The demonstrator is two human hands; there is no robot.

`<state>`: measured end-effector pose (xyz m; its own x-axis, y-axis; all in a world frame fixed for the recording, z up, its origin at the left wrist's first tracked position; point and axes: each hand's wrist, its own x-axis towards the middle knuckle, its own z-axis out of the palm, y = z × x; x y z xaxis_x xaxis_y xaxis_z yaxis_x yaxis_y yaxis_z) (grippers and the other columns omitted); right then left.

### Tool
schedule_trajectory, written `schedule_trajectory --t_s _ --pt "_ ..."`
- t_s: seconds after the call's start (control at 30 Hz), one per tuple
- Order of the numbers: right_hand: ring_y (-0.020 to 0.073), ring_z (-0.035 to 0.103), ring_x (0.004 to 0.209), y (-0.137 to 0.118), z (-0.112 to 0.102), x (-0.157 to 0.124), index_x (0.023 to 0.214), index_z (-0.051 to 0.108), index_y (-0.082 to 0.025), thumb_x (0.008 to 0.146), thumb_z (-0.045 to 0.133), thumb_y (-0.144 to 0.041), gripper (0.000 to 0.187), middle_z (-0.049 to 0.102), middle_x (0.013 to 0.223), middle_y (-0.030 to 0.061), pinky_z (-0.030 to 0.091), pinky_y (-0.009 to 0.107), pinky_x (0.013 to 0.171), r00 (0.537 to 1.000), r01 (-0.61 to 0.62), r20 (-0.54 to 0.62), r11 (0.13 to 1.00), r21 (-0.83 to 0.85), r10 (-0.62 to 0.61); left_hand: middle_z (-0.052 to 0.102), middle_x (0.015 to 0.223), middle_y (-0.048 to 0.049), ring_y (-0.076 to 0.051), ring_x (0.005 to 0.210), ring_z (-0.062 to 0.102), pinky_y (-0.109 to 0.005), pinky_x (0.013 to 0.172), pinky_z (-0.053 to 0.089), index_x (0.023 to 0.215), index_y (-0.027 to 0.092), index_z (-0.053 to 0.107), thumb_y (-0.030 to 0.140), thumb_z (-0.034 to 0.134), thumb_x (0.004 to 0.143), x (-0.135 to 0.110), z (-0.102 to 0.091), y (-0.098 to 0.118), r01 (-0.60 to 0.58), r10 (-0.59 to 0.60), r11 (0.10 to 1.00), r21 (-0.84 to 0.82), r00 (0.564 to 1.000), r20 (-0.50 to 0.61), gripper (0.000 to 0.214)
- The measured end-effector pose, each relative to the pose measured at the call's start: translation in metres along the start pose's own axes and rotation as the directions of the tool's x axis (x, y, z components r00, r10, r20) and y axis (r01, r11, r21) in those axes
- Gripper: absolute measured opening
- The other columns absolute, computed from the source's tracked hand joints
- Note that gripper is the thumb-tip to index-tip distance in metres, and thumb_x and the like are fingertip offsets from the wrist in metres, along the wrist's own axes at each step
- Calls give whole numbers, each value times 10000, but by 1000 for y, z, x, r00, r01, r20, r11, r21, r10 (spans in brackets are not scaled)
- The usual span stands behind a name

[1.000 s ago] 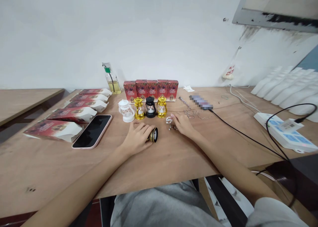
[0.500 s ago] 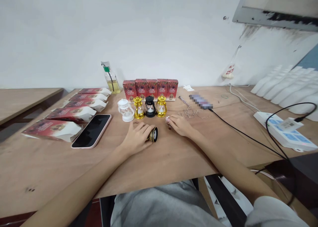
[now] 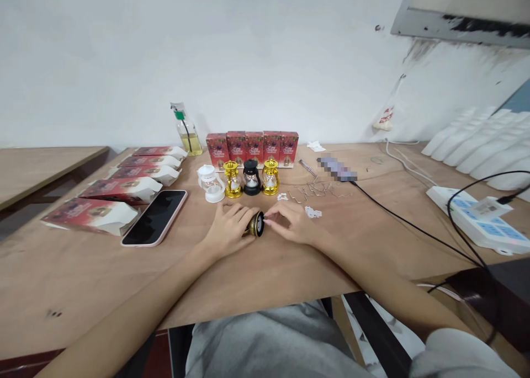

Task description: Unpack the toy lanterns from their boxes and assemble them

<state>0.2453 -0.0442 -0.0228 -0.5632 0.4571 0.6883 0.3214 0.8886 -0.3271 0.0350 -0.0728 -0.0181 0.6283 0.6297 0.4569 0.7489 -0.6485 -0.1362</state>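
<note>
My left hand [image 3: 231, 227] is wrapped round a small dark lantern with gold trim [image 3: 258, 224]. The lantern lies on its side, its round base turned toward my right hand [image 3: 292, 222]. Thumb and forefinger of that hand are pinched at the base's edge; what is between them is too small to make out. Behind my hands stand a white lantern [image 3: 212, 186], a gold lantern [image 3: 233, 180], a black lantern [image 3: 252, 178] and another gold lantern [image 3: 270, 177]. Small white pieces [image 3: 313, 212] lie just right of my right hand.
Red boxes [image 3: 236, 148] stand in a row behind the lanterns. Open red boxes [image 3: 93, 213] and a phone [image 3: 155, 219] lie at left. A pump bottle [image 3: 188, 132] stands behind. Thin bent wires [image 3: 314, 189], a cabled device [image 3: 337, 169] and a power strip [image 3: 476, 215] are at right.
My right hand has moved left and nearer, from small brown items on the table to the lantern's base. White pieces it covered now show. My left hand keeps its hold on the lantern.
</note>
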Motion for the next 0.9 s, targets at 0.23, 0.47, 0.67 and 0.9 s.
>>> schedule_trajectory --t_s 0.23,0.47,0.67,0.9 --pt "188 570 888 -7 6 -2 1022 487 -174 819 572 -270 241 590 982 93 484 322 771 999 -2 40 1000 18 1 656 974 -113 -265 894 559 -439 828 316 1140 148 523 374 495 832 -1 0 0 16 -16 1000 -7 1000 -16 383" --pt "202 573 953 -7 10 -4 1102 455 -165 827 561 -284 317 565 1060 114 503 332 791 997 -37 70 999 -22 39 657 959 -114 -264 874 561 -438 812 322 1123 150 529 360 495 827 -1 2 -2 1 -1 1000 20 1000 -20 365" --pt "211 596 957 -12 19 -3 1120 463 -144 843 532 -257 307 593 1049 112 509 336 806 996 -78 43 991 -108 83 670 944 -106 -265 872 569 -405 755 305 1125 150 510 341 506 822 -2 2 -6 25 -23 998 52 999 -46 358" --pt "176 614 794 -16 25 -2 891 539 -158 873 481 -257 117 630 861 78 490 274 704 998 -11 -64 957 -290 -8 677 938 -83 -253 895 575 -371 721 289 1104 154 505 355 528 817 -1 2 -6 66 -64 998 20 994 -89 351"
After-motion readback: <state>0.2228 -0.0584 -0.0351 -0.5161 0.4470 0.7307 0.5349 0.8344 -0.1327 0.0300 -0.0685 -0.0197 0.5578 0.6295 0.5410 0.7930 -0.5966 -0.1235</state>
